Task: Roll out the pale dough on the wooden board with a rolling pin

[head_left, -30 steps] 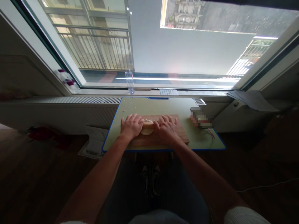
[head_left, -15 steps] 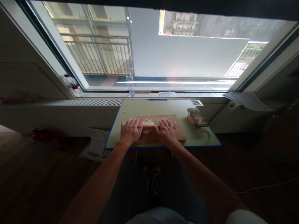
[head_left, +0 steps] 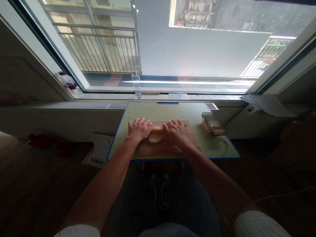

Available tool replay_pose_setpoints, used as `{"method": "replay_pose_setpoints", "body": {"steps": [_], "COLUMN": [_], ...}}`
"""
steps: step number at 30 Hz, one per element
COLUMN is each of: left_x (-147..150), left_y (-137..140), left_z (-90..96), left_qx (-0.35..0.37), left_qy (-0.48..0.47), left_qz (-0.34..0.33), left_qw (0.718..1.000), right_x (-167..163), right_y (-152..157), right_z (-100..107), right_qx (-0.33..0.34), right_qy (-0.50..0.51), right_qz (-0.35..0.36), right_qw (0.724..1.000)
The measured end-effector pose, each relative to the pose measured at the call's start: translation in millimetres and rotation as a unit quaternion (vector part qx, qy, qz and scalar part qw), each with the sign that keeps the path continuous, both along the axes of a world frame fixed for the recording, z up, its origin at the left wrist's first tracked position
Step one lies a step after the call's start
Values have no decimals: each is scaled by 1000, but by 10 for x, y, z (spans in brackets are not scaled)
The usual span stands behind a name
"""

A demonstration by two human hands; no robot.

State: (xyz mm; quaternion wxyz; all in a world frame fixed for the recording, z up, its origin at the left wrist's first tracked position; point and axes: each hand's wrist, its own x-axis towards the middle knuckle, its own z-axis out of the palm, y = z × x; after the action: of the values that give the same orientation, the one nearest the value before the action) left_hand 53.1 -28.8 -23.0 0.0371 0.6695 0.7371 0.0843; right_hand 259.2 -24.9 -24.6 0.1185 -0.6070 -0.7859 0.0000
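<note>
A round of pale dough (head_left: 155, 139) lies flat on a wooden cutting board (head_left: 158, 151). Across its far part rests a wooden rolling pin (head_left: 157, 130), of which only the middle shows. My left hand (head_left: 140, 129) is closed over the pin's left end, its fingers reaching forward. Over the right end lies my right hand (head_left: 176, 131), gripping in the same way with the palm down. Both ends of the pin are hidden under the hands.
A light green folding table (head_left: 170, 111) with a blue rim carries the board. A partly pixelated item (head_left: 213, 124) lies at its right. On the windowsill stand a clear bottle (head_left: 136, 86) and a white gridded pad (head_left: 178, 96). Papers (head_left: 268, 104) lie farther right.
Both hands have pushed the rolling pin forward, from the middle of the dough toward its far edge. More of the dough's near side now shows. The head view has shifted slightly.
</note>
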Motion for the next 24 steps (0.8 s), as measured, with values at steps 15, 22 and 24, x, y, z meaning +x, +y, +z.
{"method": "replay_pose_setpoints", "body": {"steps": [15,22,24], "left_x": [-94,-88,-89], "left_y": [729,597,525], "left_z": [54,47,30], "left_qx": [-114,-80,-65], "left_qy": [1,4,7], "left_qz": [-25,-33,-38], "left_qw": [993,996,997], "right_x": [-17,-15,-18], "right_y": [631,516,444], "right_z": [-35,-22,13], "right_qx": [-115,-85,-79], "right_qy": [8,11,8], "right_qz": [-27,-21,-18], "right_qw": [993,996,997]}}
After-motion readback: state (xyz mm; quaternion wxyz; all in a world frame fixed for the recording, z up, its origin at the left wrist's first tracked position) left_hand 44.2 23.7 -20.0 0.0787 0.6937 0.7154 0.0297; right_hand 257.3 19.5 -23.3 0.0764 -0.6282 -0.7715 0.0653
